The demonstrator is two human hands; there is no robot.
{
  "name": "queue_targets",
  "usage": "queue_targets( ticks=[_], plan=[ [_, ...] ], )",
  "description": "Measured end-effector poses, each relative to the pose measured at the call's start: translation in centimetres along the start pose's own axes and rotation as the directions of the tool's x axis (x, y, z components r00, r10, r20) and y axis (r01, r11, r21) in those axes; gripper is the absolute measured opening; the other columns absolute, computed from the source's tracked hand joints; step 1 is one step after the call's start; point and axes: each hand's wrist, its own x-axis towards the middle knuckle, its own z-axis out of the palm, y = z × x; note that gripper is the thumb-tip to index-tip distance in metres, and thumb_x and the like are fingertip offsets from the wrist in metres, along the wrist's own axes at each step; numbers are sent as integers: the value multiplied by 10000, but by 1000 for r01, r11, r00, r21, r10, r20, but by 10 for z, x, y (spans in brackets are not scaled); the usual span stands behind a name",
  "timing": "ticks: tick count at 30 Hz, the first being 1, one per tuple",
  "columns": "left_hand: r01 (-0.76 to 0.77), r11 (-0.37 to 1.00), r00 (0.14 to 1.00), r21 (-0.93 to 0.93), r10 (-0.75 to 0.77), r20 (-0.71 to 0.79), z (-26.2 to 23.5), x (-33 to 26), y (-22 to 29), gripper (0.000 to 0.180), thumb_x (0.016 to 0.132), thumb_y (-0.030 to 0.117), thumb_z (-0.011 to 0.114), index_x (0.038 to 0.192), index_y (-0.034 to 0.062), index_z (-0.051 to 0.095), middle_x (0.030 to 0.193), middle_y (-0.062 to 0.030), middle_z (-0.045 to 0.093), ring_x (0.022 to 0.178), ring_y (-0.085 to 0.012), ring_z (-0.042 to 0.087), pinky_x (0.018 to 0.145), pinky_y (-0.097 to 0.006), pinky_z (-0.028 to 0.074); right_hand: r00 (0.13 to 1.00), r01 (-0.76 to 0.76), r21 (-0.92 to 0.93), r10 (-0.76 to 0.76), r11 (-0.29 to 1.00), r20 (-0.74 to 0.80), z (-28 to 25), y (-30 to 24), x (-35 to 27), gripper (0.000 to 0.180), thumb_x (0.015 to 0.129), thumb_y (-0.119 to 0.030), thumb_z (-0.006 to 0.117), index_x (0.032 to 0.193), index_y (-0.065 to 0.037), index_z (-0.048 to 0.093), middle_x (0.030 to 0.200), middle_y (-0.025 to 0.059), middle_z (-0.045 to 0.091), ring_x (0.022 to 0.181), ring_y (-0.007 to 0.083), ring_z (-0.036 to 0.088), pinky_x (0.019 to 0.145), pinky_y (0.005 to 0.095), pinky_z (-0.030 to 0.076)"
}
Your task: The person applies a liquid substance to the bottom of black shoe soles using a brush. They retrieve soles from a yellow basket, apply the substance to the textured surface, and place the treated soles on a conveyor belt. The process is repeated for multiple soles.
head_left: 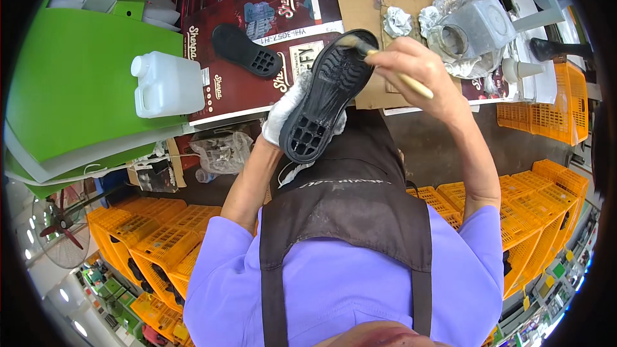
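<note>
My left hand (286, 112), in a white glove, is closed around a black shoe sole (333, 90) from beneath. The sole is tilted, its toe end up and to the right and its grid-patterned heel toward me. Its upward face looks wet and glossy. My bare right hand (421, 72) grips a brush (416, 86) by its pale handle. The bristles touch the inside of the sole near the toe. Another black sole (239, 48) lies apart on the printed dark red cardboard (225, 93), left of the held one.
A white plastic jug (170, 83) stands at the left by a green panel (109, 77). On brown cardboard (360, 0) lies crumpled white material (397, 22). A clear plastic container (485, 26) lies at the right. Orange crates (160, 231) stand on both sides behind me.
</note>
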Motion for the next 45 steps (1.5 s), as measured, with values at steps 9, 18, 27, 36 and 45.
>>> queue_targets(
  ticks=[9, 18, 27, 36, 45],
  plan=[
    [-174, 656, 977, 735, 208, 46, -11, 1, -4, 472, 1025, 342, 346, 1347, 0, 388, 1133, -93, 573, 980, -147, 565, 879, -289, 462, 826, -485, 394, 557, 781, -88, 26, -19, 5, 201, 853, -198, 676, 827, 0, 701, 661, 79, 661, 586, 135, 628, 544, 274, 488],
    [-209, 580, 931, 788, 364, -22, -3, 5, 8, 489, 1029, 344, 326, 1356, -19, 357, 1223, -101, 529, 1094, -139, 519, 941, -282, 439, 785, -553, 642, 592, 532, 186, 10, -44, 6, 268, 882, -257, 664, 827, 1, 710, 639, 16, 624, 570, 55, 569, 491, 185, 436],
    [-338, 585, 854, 737, 520, -21, -17, 10, 14, 610, 988, 533, 289, 1343, 58, 426, 1177, -104, 589, 1049, -196, 591, 945, -355, 475, 935, -340, 421, 351, 841, 53, 25, -53, -2, 103, 816, -97, 706, 847, 1, 697, 774, 112, 698, 689, 162, 675, 625, 278, 529],
    [-494, 139, 695, 858, 656, 295, 1, 4, 20, 648, 947, 464, 459, 1387, 25, 272, 1172, -96, 541, 1027, -168, 552, 893, -318, 453, 897, -439, 441, 407, 783, 171, 15, -61, 5, 131, 815, -125, 723, 828, 2, 698, 696, 100, 680, 581, 130, 643, 526, 256, 495],
    [-511, -232, 653, 828, 521, 549, -16, -2, 25, 469, 934, 314, 539, 1277, 5, 454, 1175, -110, 570, 1045, -230, 579, 911, -364, 472, 752, -595, 689, 590, 415, 294, 17, -52, 18, 368, 868, -348, 676, 786, 9, 708, 553, 42, 600, 447, 66, 545, 406, 182, 420]
  ],
)
